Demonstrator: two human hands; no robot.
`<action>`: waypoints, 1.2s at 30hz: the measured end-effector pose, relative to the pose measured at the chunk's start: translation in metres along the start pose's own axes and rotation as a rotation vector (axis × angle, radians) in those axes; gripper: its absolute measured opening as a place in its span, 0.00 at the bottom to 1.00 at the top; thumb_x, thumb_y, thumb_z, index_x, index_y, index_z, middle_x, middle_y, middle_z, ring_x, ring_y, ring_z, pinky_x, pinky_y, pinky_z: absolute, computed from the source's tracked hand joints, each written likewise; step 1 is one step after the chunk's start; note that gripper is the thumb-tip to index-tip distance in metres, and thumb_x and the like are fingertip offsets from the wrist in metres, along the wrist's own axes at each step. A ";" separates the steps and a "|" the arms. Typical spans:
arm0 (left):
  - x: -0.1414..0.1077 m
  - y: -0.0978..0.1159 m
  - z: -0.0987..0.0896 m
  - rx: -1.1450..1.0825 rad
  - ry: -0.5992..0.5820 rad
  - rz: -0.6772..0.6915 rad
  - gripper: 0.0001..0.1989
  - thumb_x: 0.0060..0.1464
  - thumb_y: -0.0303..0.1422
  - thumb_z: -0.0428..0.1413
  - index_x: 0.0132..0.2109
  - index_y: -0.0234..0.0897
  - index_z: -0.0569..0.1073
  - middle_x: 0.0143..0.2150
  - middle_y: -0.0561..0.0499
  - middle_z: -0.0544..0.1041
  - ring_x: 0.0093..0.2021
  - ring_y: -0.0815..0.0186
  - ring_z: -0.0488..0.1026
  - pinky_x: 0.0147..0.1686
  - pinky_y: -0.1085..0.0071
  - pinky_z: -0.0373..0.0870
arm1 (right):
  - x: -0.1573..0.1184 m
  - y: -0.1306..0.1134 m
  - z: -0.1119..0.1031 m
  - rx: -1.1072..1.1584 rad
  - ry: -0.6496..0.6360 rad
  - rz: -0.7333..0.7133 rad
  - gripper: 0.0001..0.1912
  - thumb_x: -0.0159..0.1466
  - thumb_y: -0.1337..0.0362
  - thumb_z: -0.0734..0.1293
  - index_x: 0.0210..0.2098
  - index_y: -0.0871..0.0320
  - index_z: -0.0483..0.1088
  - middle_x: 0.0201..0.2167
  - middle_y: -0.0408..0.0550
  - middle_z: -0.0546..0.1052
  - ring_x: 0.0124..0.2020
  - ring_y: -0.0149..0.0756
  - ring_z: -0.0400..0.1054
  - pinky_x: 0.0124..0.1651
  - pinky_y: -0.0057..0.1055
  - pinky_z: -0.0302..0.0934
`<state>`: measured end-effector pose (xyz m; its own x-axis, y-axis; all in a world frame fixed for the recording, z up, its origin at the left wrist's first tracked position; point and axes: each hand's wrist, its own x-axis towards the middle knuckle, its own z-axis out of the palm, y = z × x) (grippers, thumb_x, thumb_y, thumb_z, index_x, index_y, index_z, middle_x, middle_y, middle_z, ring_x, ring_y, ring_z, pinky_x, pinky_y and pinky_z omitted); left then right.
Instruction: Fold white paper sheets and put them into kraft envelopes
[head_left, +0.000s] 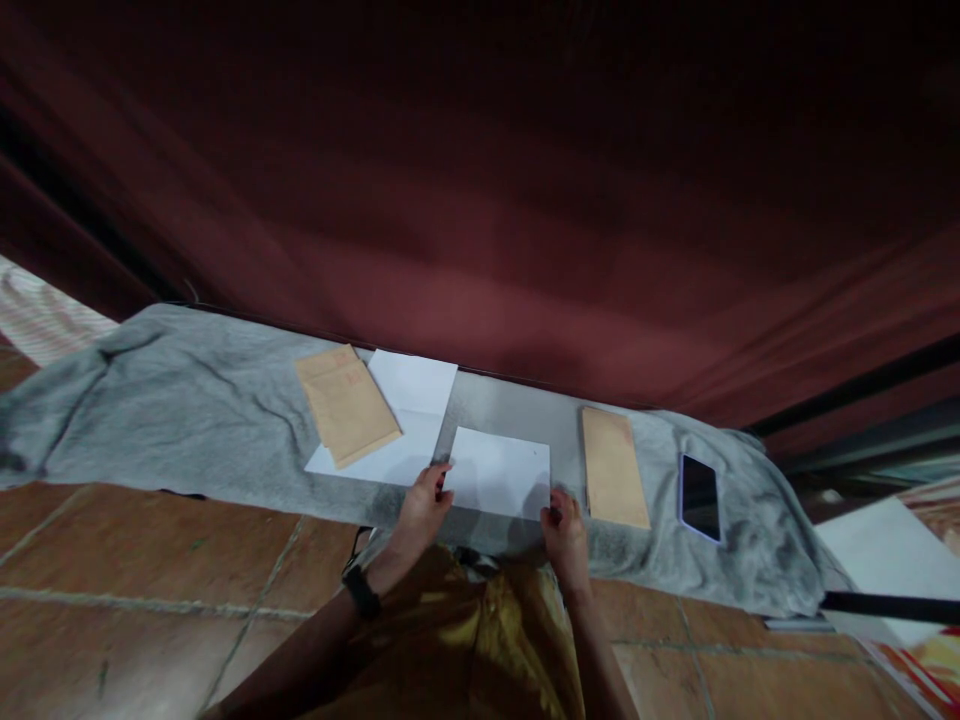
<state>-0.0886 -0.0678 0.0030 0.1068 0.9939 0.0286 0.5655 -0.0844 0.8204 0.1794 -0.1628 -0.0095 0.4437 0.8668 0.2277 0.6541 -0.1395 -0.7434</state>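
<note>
Head view: left hand (pixel 421 510) and right hand (pixel 564 530) pinch a white sheet (pixel 496 472) by its ends, near the grey cloth's (pixel 202 420) front edge. Left of the sheet, brown envelopes (pixel 348 406) partly hide another paper (pixel 420 395), cloth spreading beyond; shadowed fingertips (pixel 445 468) look indistinct.

No readable text; left envelope (pixel 349 412) bears blurred marks (pixel 354 377).
</note>
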 end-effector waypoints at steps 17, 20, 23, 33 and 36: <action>0.023 0.034 0.077 0.574 -0.135 0.554 0.32 0.63 0.26 0.44 0.73 0.29 0.56 0.73 0.35 0.61 0.74 0.54 0.55 0.71 0.48 0.53 | 0.037 -0.067 0.075 -0.187 -0.230 -0.295 0.28 0.75 0.62 0.48 0.69 0.61 0.61 0.69 0.58 0.66 0.71 0.42 0.55 0.72 0.51 0.51; 0.028 0.032 0.072 0.588 -0.128 0.542 0.30 0.64 0.26 0.42 0.72 0.29 0.59 0.73 0.38 0.61 0.74 0.56 0.54 0.72 0.51 0.52 | 0.039 -0.058 0.073 -0.319 -0.208 -0.305 0.27 0.75 0.61 0.50 0.69 0.62 0.61 0.70 0.59 0.63 0.72 0.45 0.55 0.72 0.53 0.48; 0.032 0.032 0.064 0.584 -0.100 0.517 0.28 0.67 0.30 0.43 0.71 0.28 0.60 0.73 0.37 0.60 0.75 0.55 0.53 0.72 0.52 0.51 | 0.042 -0.047 0.069 -0.416 -0.184 -0.330 0.28 0.76 0.59 0.51 0.69 0.65 0.60 0.71 0.62 0.61 0.72 0.48 0.54 0.72 0.53 0.47; 0.035 0.023 0.050 0.541 0.007 0.362 0.31 0.69 0.36 0.43 0.72 0.22 0.57 0.74 0.32 0.56 0.75 0.51 0.51 0.72 0.51 0.50 | 0.049 -0.017 0.052 -0.451 -0.022 -0.271 0.31 0.76 0.55 0.51 0.71 0.68 0.57 0.70 0.69 0.62 0.71 0.52 0.56 0.69 0.58 0.51; 0.032 0.023 0.048 0.540 0.028 0.337 0.31 0.69 0.36 0.44 0.72 0.21 0.57 0.74 0.32 0.56 0.75 0.50 0.50 0.73 0.51 0.50 | 0.046 -0.012 0.049 -0.472 0.019 -0.254 0.32 0.76 0.54 0.51 0.71 0.69 0.56 0.70 0.69 0.62 0.70 0.54 0.57 0.69 0.57 0.51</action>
<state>-0.0329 -0.0416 -0.0052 0.3336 0.9075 0.2554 0.8380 -0.4095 0.3606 0.1621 -0.0977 -0.0208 0.2435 0.8931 0.3782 0.9448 -0.1303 -0.3006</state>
